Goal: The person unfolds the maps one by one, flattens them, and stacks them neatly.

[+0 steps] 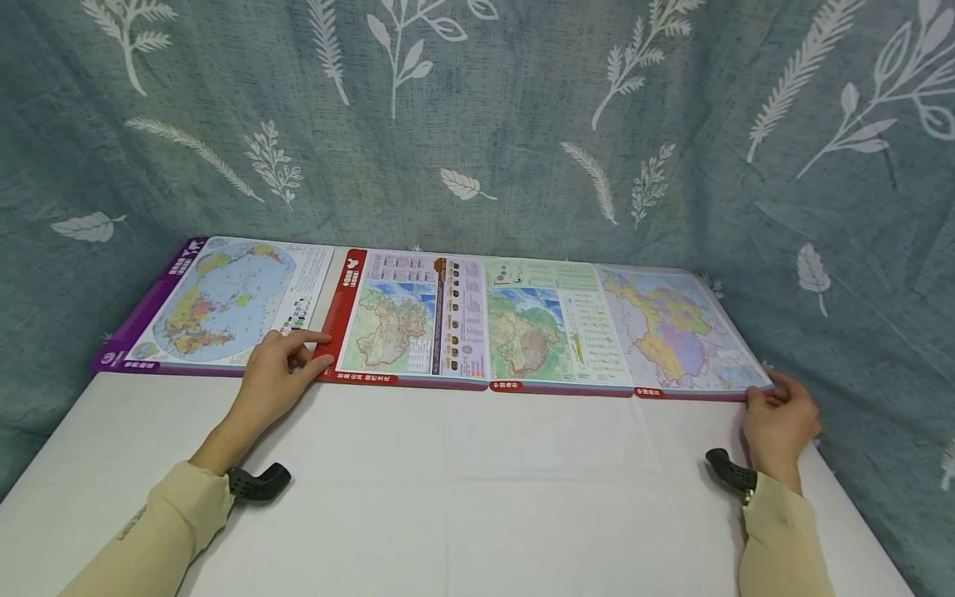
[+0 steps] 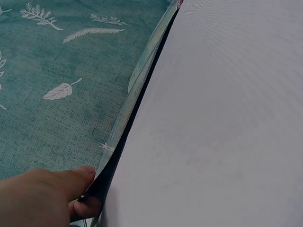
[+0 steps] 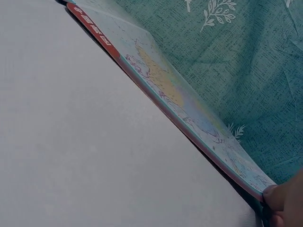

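Note:
Several map sheets lie overlapped in a row along the far side of the white table. Leftmost is a purple-edged world map (image 1: 239, 290). Beside it comes a red-edged map sheet (image 1: 395, 319), whose front left edge my left hand (image 1: 272, 373) pinches between thumb and fingers. A green relief map (image 1: 525, 332) follows, then a pastel-coloured map (image 1: 664, 332) at the right end. My right hand (image 1: 781, 421) pinches that last map's front right corner. In the right wrist view, a dark underside shows below the pastel map's edge (image 3: 165, 111).
A white-covered table (image 1: 462, 497) stretches in front of the maps. Behind them hangs a green curtain (image 1: 477, 149) with white leaf prints, close to their back edges. Black curved devices (image 1: 261, 482) sit at both wrists, by the beige sleeves.

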Available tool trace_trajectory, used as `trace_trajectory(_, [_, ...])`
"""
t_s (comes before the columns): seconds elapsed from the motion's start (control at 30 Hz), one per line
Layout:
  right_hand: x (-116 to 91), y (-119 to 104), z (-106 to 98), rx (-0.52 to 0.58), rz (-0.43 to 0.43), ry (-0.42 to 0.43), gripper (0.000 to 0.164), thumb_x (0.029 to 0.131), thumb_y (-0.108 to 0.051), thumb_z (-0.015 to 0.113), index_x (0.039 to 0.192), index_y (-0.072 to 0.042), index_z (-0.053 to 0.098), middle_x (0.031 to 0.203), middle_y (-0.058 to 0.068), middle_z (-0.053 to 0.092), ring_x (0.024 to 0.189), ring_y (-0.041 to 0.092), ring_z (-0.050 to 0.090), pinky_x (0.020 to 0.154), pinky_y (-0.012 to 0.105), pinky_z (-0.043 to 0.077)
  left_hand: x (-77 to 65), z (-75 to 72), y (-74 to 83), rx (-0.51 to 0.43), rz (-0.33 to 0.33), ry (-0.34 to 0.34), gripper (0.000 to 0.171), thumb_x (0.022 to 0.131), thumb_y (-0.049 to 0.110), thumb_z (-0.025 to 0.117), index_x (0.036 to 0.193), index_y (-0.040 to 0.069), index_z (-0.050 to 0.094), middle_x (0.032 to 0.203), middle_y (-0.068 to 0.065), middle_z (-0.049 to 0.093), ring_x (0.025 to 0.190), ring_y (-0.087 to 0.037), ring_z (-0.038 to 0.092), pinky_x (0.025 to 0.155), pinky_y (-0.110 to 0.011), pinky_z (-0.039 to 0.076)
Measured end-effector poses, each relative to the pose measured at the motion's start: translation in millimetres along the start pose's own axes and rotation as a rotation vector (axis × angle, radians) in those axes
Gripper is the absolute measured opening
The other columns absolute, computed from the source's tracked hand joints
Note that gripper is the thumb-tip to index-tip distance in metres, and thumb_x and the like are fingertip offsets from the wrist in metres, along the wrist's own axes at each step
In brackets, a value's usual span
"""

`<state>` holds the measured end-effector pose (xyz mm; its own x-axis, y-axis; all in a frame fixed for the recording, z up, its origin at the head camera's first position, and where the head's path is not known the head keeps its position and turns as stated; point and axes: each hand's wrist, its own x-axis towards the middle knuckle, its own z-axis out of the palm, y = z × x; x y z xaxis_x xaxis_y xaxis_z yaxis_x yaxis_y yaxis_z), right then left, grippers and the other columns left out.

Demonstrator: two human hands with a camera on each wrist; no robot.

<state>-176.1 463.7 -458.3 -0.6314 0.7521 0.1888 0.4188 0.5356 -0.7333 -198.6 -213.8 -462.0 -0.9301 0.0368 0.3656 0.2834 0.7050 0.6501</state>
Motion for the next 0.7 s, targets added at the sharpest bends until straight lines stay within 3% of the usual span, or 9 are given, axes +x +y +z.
trace_trajectory(0.17, [-2, 0, 0, -0.026, -0.048, 0.018, 0.049, 0.101, -0.020, 0.061, 0.147, -0.002, 0.058, 0.109, 0.013, 0.063, 0.082, 0.000, 0.042, 0.097, 0.040, 0.035, 0.1, -1.4, 2.4, 0.019, -0.006, -0.010, 0.027, 0.093, 0.013, 0.081, 0.119, 0.008, 0.077, 0.075, -0.005, 0.055, 0.076, -0.022, 0.039, 0.070, -0.037, 0.028])
trace_trajectory(0.3, [-5, -1, 1, -0.041, -0.094, 0.035, 0.050, 0.100, -0.019, 0.060, 0.142, 0.007, 0.057, 0.124, 0.029, 0.063, 0.101, 0.030, 0.057, 0.101, 0.049, 0.036, -0.6, -2.7, 1.6, 0.042, -0.003, 0.006, 0.027, 0.093, 0.016, 0.081, 0.119, 0.010, 0.078, 0.073, -0.003, 0.054, 0.075, -0.020, 0.038, 0.069, -0.037, 0.028])
trace_trajectory(0.4, [-7, -4, 2, -0.036, -0.104, 0.030, 0.052, 0.100, -0.018, 0.058, 0.143, 0.011, 0.054, 0.132, 0.034, 0.059, 0.124, 0.048, 0.050, 0.109, 0.058, 0.030, -0.8, -2.6, 0.1, 0.042, 0.004, 0.037, 0.024, 0.093, 0.018, 0.081, 0.116, 0.011, 0.079, 0.071, -0.002, 0.054, 0.075, -0.019, 0.038, 0.069, -0.036, 0.028])
trace_trajectory(0.53, [-13, -10, 2, -0.028, -0.133, 0.035, 0.053, 0.100, -0.019, 0.059, 0.143, 0.012, 0.054, 0.134, 0.037, 0.056, 0.132, 0.053, 0.043, 0.113, 0.062, 0.025, -0.9, -1.8, -1.1, 0.026, 0.003, 0.071, 0.020, 0.093, 0.020, 0.081, 0.111, 0.011, 0.080, 0.069, -0.002, 0.054, 0.073, -0.019, 0.038, 0.068, -0.034, 0.028])
trace_trajectory(0.7, [-24, -25, 6, 0.006, -0.209, 0.029, 0.053, 0.101, -0.021, 0.062, 0.144, 0.009, 0.055, 0.138, 0.035, 0.054, 0.133, 0.049, 0.043, 0.113, 0.060, 0.025, -1.3, -0.5, -1.6, 0.016, -0.021, 0.081, 0.018, 0.094, 0.022, 0.080, 0.107, 0.011, 0.080, 0.069, -0.002, 0.053, 0.073, -0.019, 0.039, 0.067, -0.032, 0.029])
